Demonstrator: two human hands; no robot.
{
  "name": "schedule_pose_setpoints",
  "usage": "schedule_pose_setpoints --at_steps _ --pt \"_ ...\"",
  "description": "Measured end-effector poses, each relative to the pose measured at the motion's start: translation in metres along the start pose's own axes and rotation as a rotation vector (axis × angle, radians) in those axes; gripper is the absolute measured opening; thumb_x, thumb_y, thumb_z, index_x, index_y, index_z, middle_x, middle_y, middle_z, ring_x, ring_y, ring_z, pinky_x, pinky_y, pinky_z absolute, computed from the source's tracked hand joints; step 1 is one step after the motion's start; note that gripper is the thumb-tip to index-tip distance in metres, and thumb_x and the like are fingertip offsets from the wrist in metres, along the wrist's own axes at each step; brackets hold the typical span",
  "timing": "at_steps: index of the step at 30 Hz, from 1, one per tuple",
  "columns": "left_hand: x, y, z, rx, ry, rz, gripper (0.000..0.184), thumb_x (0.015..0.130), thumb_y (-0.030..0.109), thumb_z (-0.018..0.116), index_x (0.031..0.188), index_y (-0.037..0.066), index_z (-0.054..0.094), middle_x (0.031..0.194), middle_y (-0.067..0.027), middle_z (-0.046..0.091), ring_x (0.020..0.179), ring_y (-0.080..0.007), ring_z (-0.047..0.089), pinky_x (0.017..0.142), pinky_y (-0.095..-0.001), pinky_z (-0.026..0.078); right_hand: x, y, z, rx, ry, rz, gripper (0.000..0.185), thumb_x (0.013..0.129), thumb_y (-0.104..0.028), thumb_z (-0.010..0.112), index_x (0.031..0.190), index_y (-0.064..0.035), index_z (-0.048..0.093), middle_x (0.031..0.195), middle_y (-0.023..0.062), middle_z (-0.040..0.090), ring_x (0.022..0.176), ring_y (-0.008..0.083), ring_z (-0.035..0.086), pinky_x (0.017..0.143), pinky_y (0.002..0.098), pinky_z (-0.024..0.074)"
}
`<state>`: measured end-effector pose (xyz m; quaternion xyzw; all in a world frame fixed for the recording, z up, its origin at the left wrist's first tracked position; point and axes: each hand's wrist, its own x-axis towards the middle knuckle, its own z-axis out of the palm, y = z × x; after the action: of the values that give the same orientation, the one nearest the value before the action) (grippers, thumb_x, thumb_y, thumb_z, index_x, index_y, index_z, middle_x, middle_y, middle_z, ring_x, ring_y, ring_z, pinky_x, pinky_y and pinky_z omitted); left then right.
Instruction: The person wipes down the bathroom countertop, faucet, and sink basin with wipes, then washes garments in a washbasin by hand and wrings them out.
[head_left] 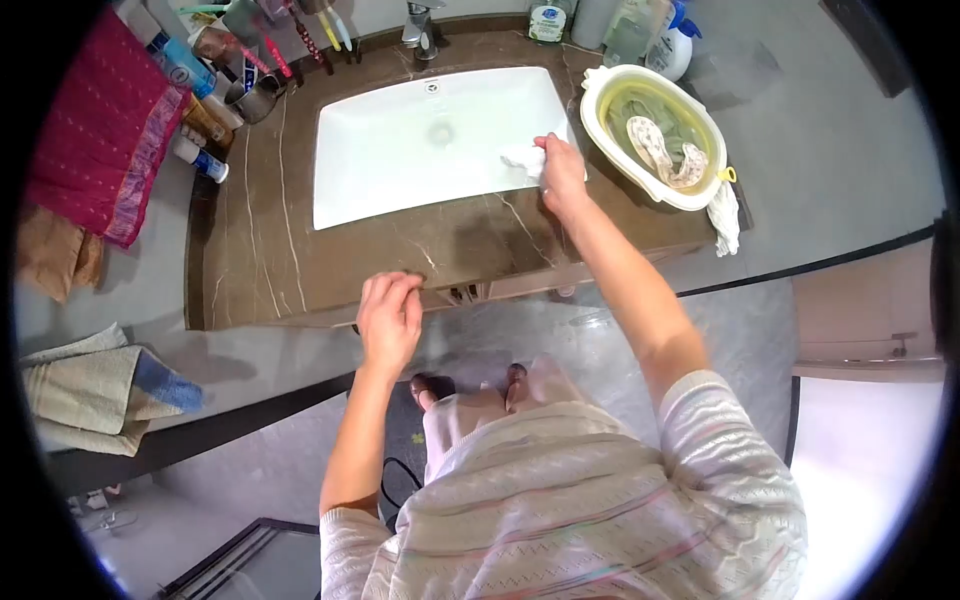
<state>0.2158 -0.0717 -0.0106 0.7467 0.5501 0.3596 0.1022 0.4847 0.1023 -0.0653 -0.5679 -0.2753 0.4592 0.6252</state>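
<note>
My right hand (562, 172) is closed on a white cloth (524, 160) at the right side of the white sink (380, 140). Part of the cloth hangs over the basin, and the rest is hidden by my fingers. Near the front edge of the brown countertop (250, 220), my left hand (391, 306) is raised with its fingers curled loosely and nothing visible in it. A chrome faucet (421, 30) stands behind the basin. Right of the sink sits an oval white and yellow tub (655, 135) with a pale patterned item (652, 145) in it.
Bottles (628, 30) line the back right corner. Toothbrushes, tubes and a cup (252, 98) stand at the back left. A magenta cloth (100, 130) and a towel (100, 390) hang on the left. Another white cloth (724, 220) hangs beside the tub.
</note>
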Motion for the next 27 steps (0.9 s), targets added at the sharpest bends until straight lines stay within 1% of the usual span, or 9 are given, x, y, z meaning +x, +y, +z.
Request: schedule_pose_setpoints --at_steps 2,7,8,11,13,16,19,23,27 --pt "0.017 0.012 0.015 -0.021 0.007 0.035 0.021 0.073 0.005 0.061 0.094 0.007 0.062 0.099 -0.0100 0.058 0.098 -0.0298 0.053 0.082 -0.0372 0.045 -0.026 -0.010 -0.002 0.147 -0.059 0.091 0.032 0.091 -0.021 0.046 0.104 0.0067 0.056 0.102 0.0142 0.060 0.091 0.0194 0.055 0.081 0.0315 0.0425" --pt "0.067 0.039 0.103 0.035 -0.121 0.067 0.050 0.078 0.028 0.064 0.123 0.010 0.050 0.132 -0.0204 0.041 0.121 -0.0405 0.036 0.099 -0.0486 0.033 -0.058 0.003 -0.056 -0.694 -0.089 -0.248 0.033 0.087 -0.026 0.051 0.106 0.0005 0.058 0.110 0.0190 0.057 0.101 0.0276 0.054 0.089 0.0352 0.0408" --pt "0.074 0.049 0.125 0.013 -0.143 0.055 0.052 0.078 0.030 0.064 0.122 0.007 0.050 0.133 -0.0235 0.039 0.122 -0.0419 0.035 0.099 -0.0499 0.032 -0.068 -0.008 -0.068 -0.936 -0.041 -0.545 0.033 0.086 -0.026 0.051 0.110 -0.0044 0.057 0.119 0.0185 0.053 0.111 0.0328 0.050 0.094 0.0374 0.0391" --pt "0.083 0.082 0.191 0.018 -0.164 0.169 0.057 0.083 0.037 0.053 0.128 0.003 0.044 0.132 -0.0302 0.036 0.124 -0.0430 0.032 0.103 -0.0521 0.022 -0.052 -0.007 -0.107 -1.028 -0.060 -0.491 0.031 0.087 -0.024 0.049 0.110 -0.0062 0.057 0.124 0.0153 0.052 0.112 0.0311 0.050 0.095 0.0386 0.0390" --pt "0.086 0.102 0.216 0.121 -0.377 0.168 0.051 0.086 0.030 0.048 0.128 0.002 0.043 0.138 -0.0246 0.030 0.131 -0.0423 0.020 0.107 -0.0519 0.016 -0.040 0.001 -0.125 -1.124 -0.020 -0.575 0.033 0.088 -0.023 0.047 0.113 -0.0039 0.055 0.124 0.0155 0.051 0.116 0.0310 0.047 0.096 0.0412 0.0365" --pt "0.080 0.085 0.223 0.072 -0.313 0.252 0.051 0.087 0.030 0.049 0.128 0.000 0.043 0.140 -0.0219 0.029 0.133 -0.0406 0.017 0.109 -0.0489 0.014 -0.049 0.012 -0.124 -1.474 0.028 -0.681 0.037 0.088 -0.024 0.047 0.119 -0.0019 0.051 0.131 0.0150 0.044 0.125 0.0285 0.037 0.098 0.0437 0.0312" --pt "0.053 0.045 0.173 0.010 -0.294 0.288 0.053 0.085 0.031 0.052 0.127 -0.001 0.043 0.139 -0.0217 0.030 0.133 -0.0396 0.019 0.107 -0.0512 0.018 -0.050 0.007 -0.119 -1.516 -0.021 -0.631 0.041 0.087 -0.024 0.049 0.122 -0.0030 0.047 0.132 0.0141 0.042 0.125 0.0281 0.036 0.098 0.0442 0.0303" --pt "0.030 -0.043 0.049 0.253 -0.352 0.050 0.062 0.079 0.037 0.061 0.129 0.005 0.041 0.137 -0.0187 0.034 0.132 -0.0350 0.023 0.104 -0.0546 0.021 -0.048 0.010 -0.120 -1.541 -0.021 -0.635 0.041 0.087 -0.023 0.049 0.123 -0.0030 0.046 0.134 0.0144 0.040 0.126 0.0289 0.035 0.100 0.0449 0.0291" --pt "0.016 -0.174 -0.034 0.709 -0.371 -0.299 0.070 0.085 0.049 0.046 0.141 0.011 0.025 0.149 -0.0117 0.013 0.138 -0.0303 0.008 0.108 -0.0535 0.013 -0.048 0.011 -0.118 -1.565 -0.026 -0.636 0.042 0.089 -0.023 0.045 0.126 -0.0028 0.044 0.136 0.0144 0.038 0.128 0.0292 0.032 0.102 0.0454 0.0263"
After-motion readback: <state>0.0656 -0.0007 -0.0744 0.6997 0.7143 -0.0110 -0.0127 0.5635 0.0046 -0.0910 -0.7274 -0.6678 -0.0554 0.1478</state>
